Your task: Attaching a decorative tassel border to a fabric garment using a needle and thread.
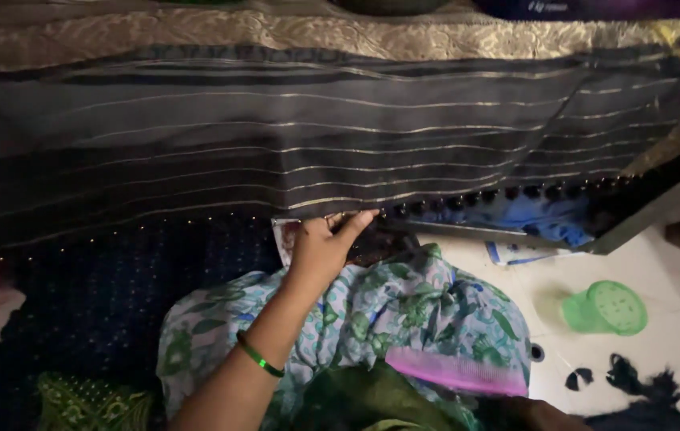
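Observation:
A wide dark grey cloth (292, 136) with thin gold stripes and a gold brocade border hangs stretched across the top of the view. Small dark tassels (467, 199) line its lower edge. My left hand (325, 249) reaches up from the lower middle, a green bangle (259, 355) on its wrist. Its fingertips are closed on the cloth's lower edge, just left of the tassels. My right hand is hidden; only a bit of skin (539, 415) shows at the bottom edge.
A green and blue floral cloth (412, 307) with a pink band lies over my lap. A navy dotted cloth (100, 303) lies at left. On the white tiled floor (675, 271) sit a green plastic lid (605, 307) and black thread tufts (635, 381). Blue fabric (535, 217) lies behind the tassels.

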